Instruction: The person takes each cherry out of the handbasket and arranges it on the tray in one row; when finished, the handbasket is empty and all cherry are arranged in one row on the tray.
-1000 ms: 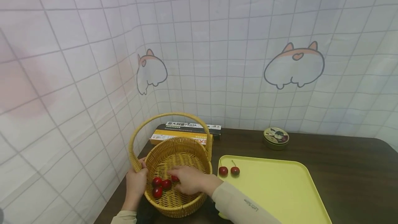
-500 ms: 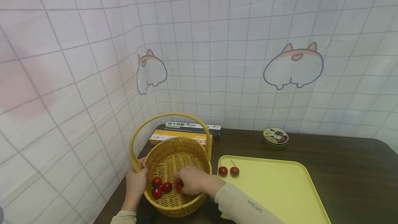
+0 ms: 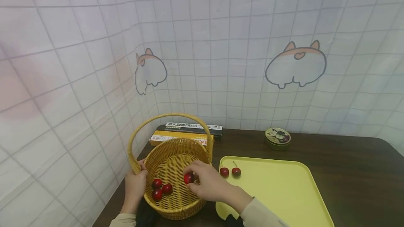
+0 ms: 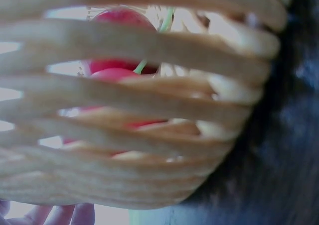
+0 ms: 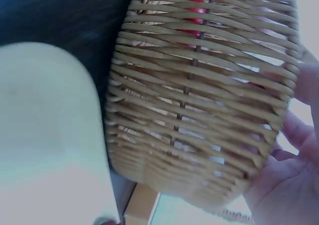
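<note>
Head view: left hand (image 3: pixel 135 184) curled round the base of the handle (image 3: pixel 171 115) of the wicker basket (image 3: pixel 176 213), grip closed on it. Right hand (image 3: pixel 209 184) over the basket's interior, grip narrowed to a pinch on one dark cherry (image 3: pixel 189 178). Three loose cherries (image 3: pixel 157 194) bunched on the basket floor, left side. Two stemmed cherries (image 3: pixel 236 172) on the yellow tray (image 3: pixel 277 192), upper left corner.

Left wrist view: red fruit, green stem through the weave.

Right wrist view: right hand beside basket wall; pinch hidden.
</note>
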A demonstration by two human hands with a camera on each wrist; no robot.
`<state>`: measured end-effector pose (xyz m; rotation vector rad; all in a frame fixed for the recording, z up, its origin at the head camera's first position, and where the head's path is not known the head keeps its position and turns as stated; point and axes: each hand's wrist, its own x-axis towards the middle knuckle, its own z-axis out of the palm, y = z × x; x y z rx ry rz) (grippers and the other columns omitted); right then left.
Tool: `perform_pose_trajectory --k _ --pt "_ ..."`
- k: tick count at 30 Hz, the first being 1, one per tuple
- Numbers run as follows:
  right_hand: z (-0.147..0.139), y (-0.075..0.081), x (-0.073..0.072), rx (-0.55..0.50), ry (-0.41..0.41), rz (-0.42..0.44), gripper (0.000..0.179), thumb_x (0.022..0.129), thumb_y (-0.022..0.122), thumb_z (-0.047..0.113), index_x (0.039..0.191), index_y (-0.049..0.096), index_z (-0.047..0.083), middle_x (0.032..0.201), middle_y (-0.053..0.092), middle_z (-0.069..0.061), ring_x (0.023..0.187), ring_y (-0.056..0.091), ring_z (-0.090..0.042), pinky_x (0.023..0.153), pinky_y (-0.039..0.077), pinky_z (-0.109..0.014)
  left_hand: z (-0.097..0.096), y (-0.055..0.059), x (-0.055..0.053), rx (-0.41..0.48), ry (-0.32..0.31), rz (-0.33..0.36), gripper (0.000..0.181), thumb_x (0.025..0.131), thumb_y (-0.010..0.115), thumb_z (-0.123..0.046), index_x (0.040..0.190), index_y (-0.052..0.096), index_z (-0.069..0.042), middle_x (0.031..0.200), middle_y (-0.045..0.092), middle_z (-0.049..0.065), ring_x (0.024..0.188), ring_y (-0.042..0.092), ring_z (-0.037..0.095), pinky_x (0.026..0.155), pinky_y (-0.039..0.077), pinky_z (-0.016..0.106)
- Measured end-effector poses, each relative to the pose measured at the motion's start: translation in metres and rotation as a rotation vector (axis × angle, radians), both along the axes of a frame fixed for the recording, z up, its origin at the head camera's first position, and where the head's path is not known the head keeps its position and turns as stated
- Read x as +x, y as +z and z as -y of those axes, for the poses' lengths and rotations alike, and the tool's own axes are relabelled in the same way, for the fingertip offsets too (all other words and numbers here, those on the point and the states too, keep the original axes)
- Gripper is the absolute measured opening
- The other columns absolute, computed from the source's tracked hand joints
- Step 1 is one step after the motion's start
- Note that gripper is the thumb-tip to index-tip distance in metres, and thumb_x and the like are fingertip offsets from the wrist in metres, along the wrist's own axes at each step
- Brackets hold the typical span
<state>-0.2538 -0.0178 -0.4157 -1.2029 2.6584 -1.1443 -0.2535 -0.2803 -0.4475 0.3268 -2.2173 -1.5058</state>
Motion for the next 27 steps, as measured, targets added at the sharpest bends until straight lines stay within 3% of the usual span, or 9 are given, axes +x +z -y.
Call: perform_pose_trajectory --k 2,8,12,19,27 --pt "-0.007 -0.001 0.003 -0.083 -0.017 0.017 0.03 0.089 0.066 0.014 0.119 0.061 0.018 0.11 0.058 0.007 0.088 0.057 -0.003 0.075 0.049 -0.021 0.001 0.0 0.0 0.009 -0.001 -0.006 0.01 0.082 0.048 0.001 0.088 0.054 0.006 0.128 0.06 0.022 0.12 0.053 0.032 0.091 0.038 0.041" --pt "-0.03 0.002 0.009 -0.24 -0.064 0.023 0.033 0.087 0.068 0.007 0.118 0.062 0.017 0.11 0.059 0.006 0.088 0.06 -0.004 0.075 0.053 -0.028 0.001 0.002 0.002 -0.002 -0.005 0.014 0.012 0.083 0.047 0.0 0.092 0.054 0.005 0.129 0.06 0.021 0.118 0.054 0.031 0.089 0.039 0.039" --pt "-0.042 0.004 0.011 -0.263 -0.08 -0.015 0.034 0.086 0.071 0.007 0.117 0.063 0.018 0.106 0.058 0.007 0.084 0.06 -0.005 0.073 0.054 -0.033 0.001 0.003 0.002 -0.003 -0.004 0.017 0.012 0.084 0.047 0.0 0.092 0.054 0.005 0.129 0.06 0.021 0.118 0.054 0.031 0.09 0.039 0.04" --pt "-0.062 0.011 0.011 -0.261 -0.107 -0.035 0.033 0.085 0.072 0.006 0.114 0.066 0.021 0.106 0.053 0.005 0.085 0.06 -0.008 0.071 0.054 -0.028 0.001 0.001 0.001 0.02 -0.012 0.011 0.012 0.084 0.047 0.001 0.093 0.053 0.006 0.13 0.059 0.022 0.12 0.052 0.033 0.094 0.038 0.044" --pt "-0.093 0.015 0.002 -0.276 -0.194 -0.055 0.032 0.081 0.076 0.005 0.104 0.065 0.024 0.11 0.06 0.007 0.074 0.06 -0.009 0.063 0.052 -0.027 0.0 0.0 0.001 0.023 -0.013 0.009 0.012 0.083 0.047 0.001 0.092 0.052 0.007 0.13 0.058 0.024 0.122 0.052 0.036 0.096 0.038 0.048"
